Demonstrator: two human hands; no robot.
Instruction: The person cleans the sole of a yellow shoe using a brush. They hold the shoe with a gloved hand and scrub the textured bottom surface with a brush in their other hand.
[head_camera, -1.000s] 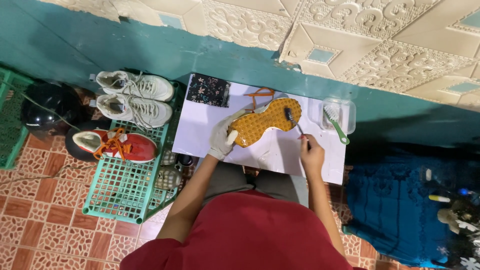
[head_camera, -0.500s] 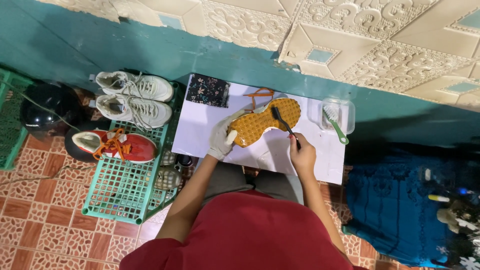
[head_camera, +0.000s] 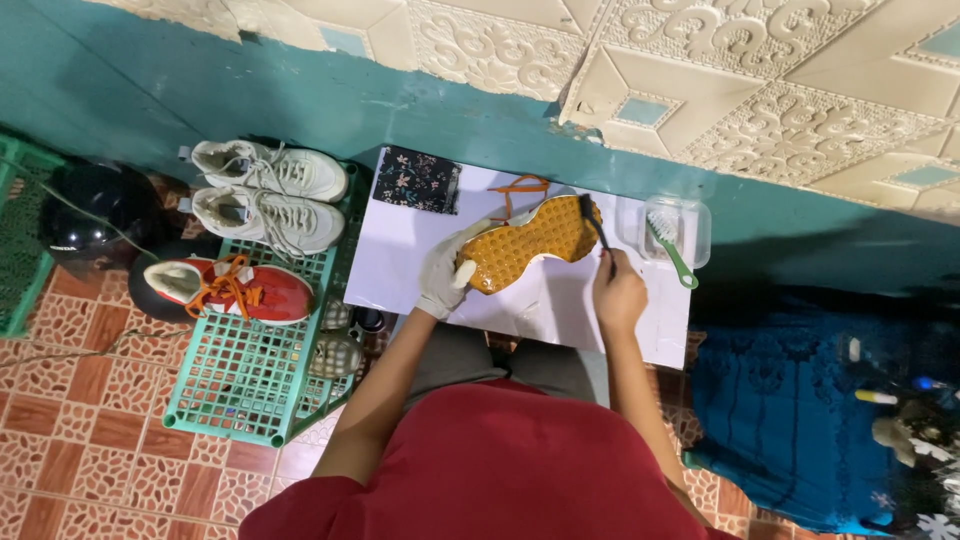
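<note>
Brushing orange shoe sole (head_camera: 530, 245), gloved left hand (head_camera: 442, 278), right hand (head_camera: 618, 298), dark brush (head_camera: 592, 218)

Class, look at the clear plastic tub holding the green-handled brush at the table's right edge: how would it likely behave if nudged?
The tub looks thin and light, so it would probably slide easily. The brush leans out over its rim, so it might tip or spill.

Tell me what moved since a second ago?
The right hand drew the dark brush back toward the person, then pushed it up again to the far end of the yellow sole of the shoe. The gloved left hand kept its hold on the shoe. The green brush in the clear tub and the shoes on the green crate stayed put.
</note>
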